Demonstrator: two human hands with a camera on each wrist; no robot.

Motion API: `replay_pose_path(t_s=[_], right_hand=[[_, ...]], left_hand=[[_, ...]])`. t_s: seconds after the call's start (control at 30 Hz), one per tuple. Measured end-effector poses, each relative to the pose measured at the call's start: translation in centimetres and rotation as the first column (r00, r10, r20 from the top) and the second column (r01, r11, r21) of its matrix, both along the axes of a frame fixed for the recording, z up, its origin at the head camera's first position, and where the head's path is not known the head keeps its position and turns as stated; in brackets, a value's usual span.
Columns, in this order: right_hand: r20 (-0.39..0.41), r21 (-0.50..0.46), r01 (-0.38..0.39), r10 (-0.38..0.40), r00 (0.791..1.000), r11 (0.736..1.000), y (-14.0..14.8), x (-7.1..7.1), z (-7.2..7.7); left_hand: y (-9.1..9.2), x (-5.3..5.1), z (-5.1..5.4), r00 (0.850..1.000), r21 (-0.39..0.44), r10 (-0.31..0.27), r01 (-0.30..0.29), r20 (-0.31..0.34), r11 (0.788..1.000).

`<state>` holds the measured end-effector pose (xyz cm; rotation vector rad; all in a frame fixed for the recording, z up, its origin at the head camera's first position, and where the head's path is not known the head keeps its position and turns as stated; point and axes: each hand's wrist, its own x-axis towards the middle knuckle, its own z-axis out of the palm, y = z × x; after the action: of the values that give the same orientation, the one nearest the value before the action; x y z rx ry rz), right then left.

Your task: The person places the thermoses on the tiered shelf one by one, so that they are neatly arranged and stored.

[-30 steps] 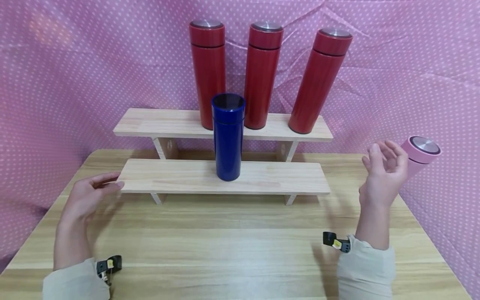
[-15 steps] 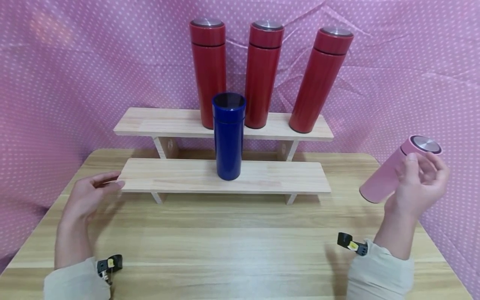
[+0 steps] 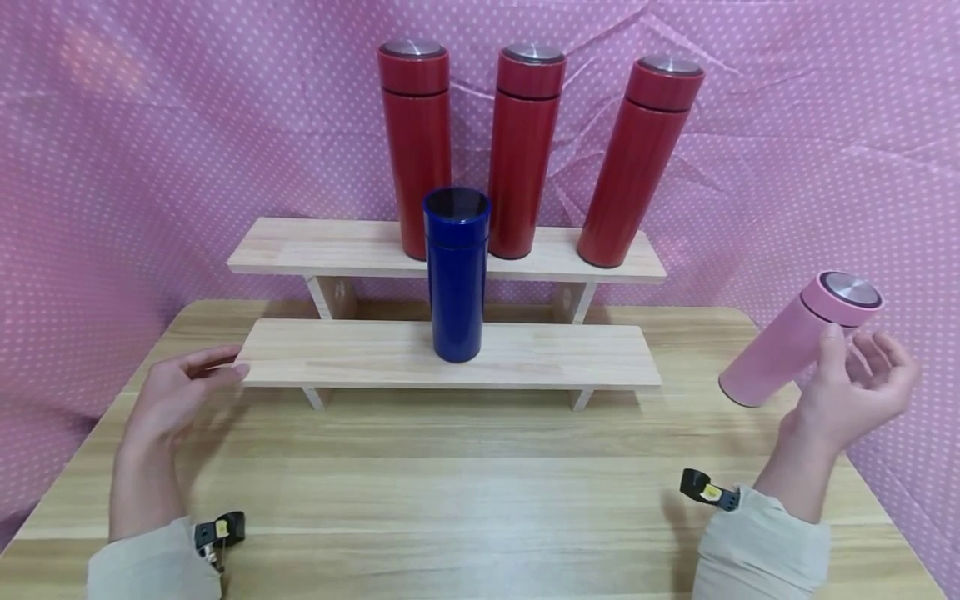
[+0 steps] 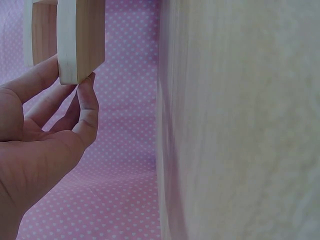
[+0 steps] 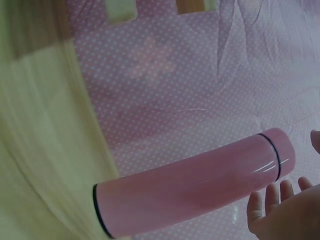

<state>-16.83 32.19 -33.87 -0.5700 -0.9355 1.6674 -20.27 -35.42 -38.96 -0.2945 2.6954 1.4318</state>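
Note:
A two-tier wooden shelf (image 3: 555, 354) stands on the table. My left hand (image 3: 172, 392) pinches the left end of its lower board (image 4: 80, 45) between thumb and fingers. At the table's right side a pink thermos (image 3: 787, 346) with a silver-topped lid stands on its base. My right hand (image 3: 851, 396) is just right of that thermos, fingers loosely bent and holding nothing; in the right wrist view the fingertips (image 5: 271, 195) are close to the lid end, and I cannot tell whether they touch. A dark blue thermos (image 3: 457, 292) stands on the lower board.
On the upper board (image 3: 322, 246) stand a left red thermos (image 3: 416, 150), a middle red thermos (image 3: 525, 158) and a right red thermos (image 3: 641, 162). Pink dotted cloth (image 3: 187, 150) hangs behind and beside the wooden table (image 3: 450, 492).
My right hand has moved to the right, from the left side of the pink thermos, across its front, to its right side. My left hand and the bottles have stayed in place.

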Motion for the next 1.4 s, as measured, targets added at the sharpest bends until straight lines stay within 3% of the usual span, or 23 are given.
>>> replay_pose_path(t_s=[0.23, 0.57, 0.93, 1.2, 1.4], right_hand=[[0.173, 0.077, 0.069, -0.081, 0.982, 0.995, 0.3, 0.1, -1.5], [0.273, 0.07, 0.02, -0.039, 0.961, 0.997, 1.6, -0.6, -4.1], [0.262, 0.052, -0.073, 0.057, 0.963, 0.996, 2.2, -1.4, -6.6], [0.303, 0.04, -0.13, 0.112, 0.946, 0.991, 2.4, -1.8, -7.1], [0.303, 0.018, -0.134, 0.122, 0.945, 0.991, 2.6, -1.6, -7.3]], left_hand=[[0.0, -0.2, 0.0, 1.0, 0.021, 0.007, -0.007, -0.004, 1.0], [-0.1, -0.1, -0.1, 1.0, -0.01, 0.01, -0.01, -0.017, 1.0], [-0.1, 0.0, -0.2, 1.0, 0.011, 0.008, -0.007, -0.027, 1.0], [-0.2, -0.1, -0.3, 0.999, 0.04, 0.008, -0.007, -0.045, 0.999], [-0.2, -0.1, -0.3, 0.999, 0.039, 0.011, -0.01, -0.041, 0.999]])
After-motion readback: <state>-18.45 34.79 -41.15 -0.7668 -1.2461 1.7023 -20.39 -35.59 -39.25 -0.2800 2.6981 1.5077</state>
